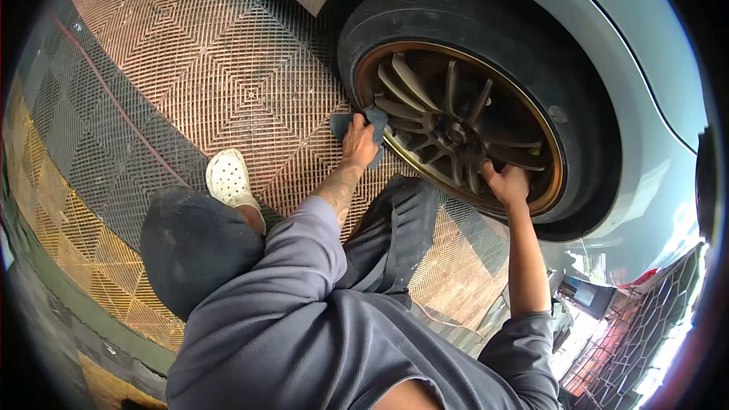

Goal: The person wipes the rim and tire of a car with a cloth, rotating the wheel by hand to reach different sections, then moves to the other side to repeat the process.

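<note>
A bronze multi-spoke wheel with a black tyre sits in the wheel arch of a silver car. My left hand is closed on a dark grey cloth, pressed against the rim's outer lip on the left side. Part of the cloth spreads out past the fingers. On the wheel's lower right, my right hand grips a spoke. Its thumb shows in front, while the other fingers are mostly hidden among the spokes.
Interlocking plastic grid tiles in tan, grey and yellow cover the floor. A thin reddish hose runs across them at left. My foot in a white clog and my bent knees are close to the wheel. A mesh grille stands at lower right.
</note>
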Tool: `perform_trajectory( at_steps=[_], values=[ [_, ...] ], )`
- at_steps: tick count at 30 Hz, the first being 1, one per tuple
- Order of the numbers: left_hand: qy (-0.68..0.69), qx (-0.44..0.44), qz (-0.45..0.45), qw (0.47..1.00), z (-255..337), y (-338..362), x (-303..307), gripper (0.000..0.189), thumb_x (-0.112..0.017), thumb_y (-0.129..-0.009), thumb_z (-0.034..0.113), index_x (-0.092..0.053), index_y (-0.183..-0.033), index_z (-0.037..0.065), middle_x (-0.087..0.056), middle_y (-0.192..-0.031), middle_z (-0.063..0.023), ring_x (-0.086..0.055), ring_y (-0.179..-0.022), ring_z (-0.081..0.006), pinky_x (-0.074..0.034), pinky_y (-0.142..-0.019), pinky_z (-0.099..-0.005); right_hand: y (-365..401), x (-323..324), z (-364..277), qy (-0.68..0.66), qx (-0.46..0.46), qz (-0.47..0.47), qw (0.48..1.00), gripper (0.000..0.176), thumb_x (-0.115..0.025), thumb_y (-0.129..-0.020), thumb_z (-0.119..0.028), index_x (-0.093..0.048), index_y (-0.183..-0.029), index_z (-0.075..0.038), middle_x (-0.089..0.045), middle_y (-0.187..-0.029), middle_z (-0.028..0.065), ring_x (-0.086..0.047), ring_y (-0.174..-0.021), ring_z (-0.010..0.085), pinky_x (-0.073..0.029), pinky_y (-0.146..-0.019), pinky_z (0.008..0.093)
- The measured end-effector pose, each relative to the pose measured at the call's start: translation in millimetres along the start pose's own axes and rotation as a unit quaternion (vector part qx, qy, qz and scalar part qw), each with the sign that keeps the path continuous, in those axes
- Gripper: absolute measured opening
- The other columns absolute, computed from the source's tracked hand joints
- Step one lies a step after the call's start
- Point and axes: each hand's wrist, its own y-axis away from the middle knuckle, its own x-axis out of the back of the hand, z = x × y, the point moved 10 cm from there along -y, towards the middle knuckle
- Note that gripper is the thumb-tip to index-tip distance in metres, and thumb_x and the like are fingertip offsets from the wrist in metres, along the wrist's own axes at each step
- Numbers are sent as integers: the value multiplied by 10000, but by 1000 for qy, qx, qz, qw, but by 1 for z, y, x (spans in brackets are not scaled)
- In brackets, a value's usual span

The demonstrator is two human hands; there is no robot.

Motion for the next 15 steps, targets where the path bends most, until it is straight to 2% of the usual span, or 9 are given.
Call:
perform_trajectory(
  at_steps=[4,6,8,10,12,13,15],
  values=[
    [-3,-4,55,998,16,4,1,231,-635,-737,15,-651,-963,-30,-457,-1196,-228,-515,-1022,-407,-482,-865,-451,1,0,-5,3,-6,-10,1000,516,-663,-735,-397,-632,-1127,-64,-642,-1094,199,-595,-1045,384,-454,-912,439],
    [-85,11,-37,996,14,5,-24,263,-639,-749,16,-629,-1002,-55,-433,-1227,-253,-512,-1030,-413,-469,-897,-454,2,-1,-4,6,-22,-25,999,515,-661,-735,-403,-633,-1123,-65,-648,-1065,200,-603,-1024,382,-461,-900,439],
    [-77,27,-19,996,13,10,-35,275,-639,-755,22,-628,-1018,-58,-429,-1235,-253,-511,-1036,-418,-460,-916,-457,1,1,-4,8,-40,-33,999,515,-658,-736,-410,-635,-1118,-66,-654,-1037,202,-612,-1003,380,-467,-889,438],
    [-72,37,2,997,11,16,-49,288,-640,-760,27,-628,-1034,-61,-426,-1243,-254,-510,-1043,-423,-451,-934,-460,3,-5,3,21,-98,-89,991,512,-651,-738,-424,-640,-1107,-69,-665,-982,197,-628,-965,372,-481,-864,435],
    [4,98,-75,992,-5,33,-84,331,-627,-756,13,-593,-1076,-63,-392,-1298,-305,-465,-1131,-467,-444,-946,-488,4,-4,4,20,-100,-87,991,510,-649,-740,-430,-643,-1105,-74,-668,-968,192,-632,-957,368,-485,-859,432],
    [2,77,-14,997,0,47,-83,372,-620,-750,16,-579,-1111,-67,-388,-1306,-331,-475,-1118,-472,-438,-963,-481,4,-5,4,21,-97,-89,991,508,-647,-741,-435,-645,-1103,-79,-672,-954,186,-635,-948,364,-489,-853,429],
    [-14,47,-40,998,-2,52,-94,388,-623,-742,19,-576,-1118,-67,-387,-1302,-331,-479,-1115,-471,-440,-962,-480,5,-4,4,14,-81,-55,995,506,-657,-743,-418,-642,-1115,-77,-669,-980,192,-629,-966,371,-483,-864,424]
  ],
)
